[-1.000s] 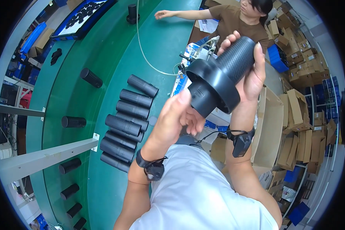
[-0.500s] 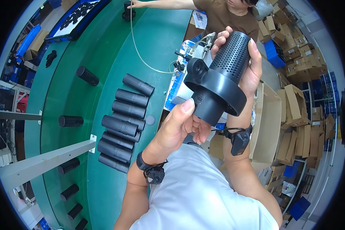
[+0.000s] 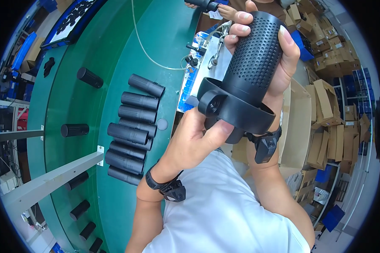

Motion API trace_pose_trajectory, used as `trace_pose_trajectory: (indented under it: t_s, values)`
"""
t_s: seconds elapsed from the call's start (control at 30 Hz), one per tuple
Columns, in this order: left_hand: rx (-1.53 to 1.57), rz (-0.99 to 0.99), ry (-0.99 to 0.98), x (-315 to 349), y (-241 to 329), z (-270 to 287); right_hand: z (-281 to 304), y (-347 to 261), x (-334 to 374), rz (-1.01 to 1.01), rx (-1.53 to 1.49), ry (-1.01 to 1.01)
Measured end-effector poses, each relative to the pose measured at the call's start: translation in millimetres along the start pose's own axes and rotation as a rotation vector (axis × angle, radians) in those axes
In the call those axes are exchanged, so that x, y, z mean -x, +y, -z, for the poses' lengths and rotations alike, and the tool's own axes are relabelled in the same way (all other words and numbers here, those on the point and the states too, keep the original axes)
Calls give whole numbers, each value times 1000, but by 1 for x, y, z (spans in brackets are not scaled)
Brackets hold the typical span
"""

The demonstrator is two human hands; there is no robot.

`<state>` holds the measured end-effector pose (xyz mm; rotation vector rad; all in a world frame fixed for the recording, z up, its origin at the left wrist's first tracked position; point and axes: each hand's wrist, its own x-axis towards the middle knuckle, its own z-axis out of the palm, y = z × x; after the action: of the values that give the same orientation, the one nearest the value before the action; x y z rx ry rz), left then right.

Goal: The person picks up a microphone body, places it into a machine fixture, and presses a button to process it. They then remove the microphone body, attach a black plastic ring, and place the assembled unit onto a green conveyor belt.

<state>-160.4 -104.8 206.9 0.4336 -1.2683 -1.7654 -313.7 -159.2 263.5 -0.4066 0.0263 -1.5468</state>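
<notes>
A black microphone with a perforated cylindrical grille is raised over my lap, tilted with its grille end away from me. Round its lower body sits a wide black ring mount with a round knob boss on its left. My right hand is closed round the grille, fingertips on the left side and thumb on the right. Below the ring, my left hand grips the smooth lower end, its thumb lying across it. The fingers underneath are hidden.
Several black cylinders lie in a row on the green table, beside a small grey disc. More cylinders lie along the left strip. Across from me, a co-worker's hand is at another black piece. An open carton stands right.
The microphone has rolled in my hands and come closer, with its port side now out of sight. My left hand has shifted round the lower end. The co-worker's black piece has come nearer.
</notes>
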Motion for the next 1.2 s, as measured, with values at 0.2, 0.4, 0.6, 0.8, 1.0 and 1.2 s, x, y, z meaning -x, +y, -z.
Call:
trace_pose_trajectory:
  t_s: [0.2,0.4,0.6,0.8,1.0,1.2]
  values:
    - [-147,-4,24,-9,-7,-4,-7,-2,3,88,112,114]
    - [-184,51,42,-14,-7,-5,4,-7,-1,64,131,82]
    - [-539,-94,220,-11,-9,2,23,-17,-6,25,332,-45]
    - [-386,-243,385,0,-9,25,51,-13,-8,31,227,-22]
    - [-162,-196,354,6,-14,32,59,7,-15,40,-72,-242]
    - [-548,-390,383,4,-14,47,59,13,-28,16,-34,-239]
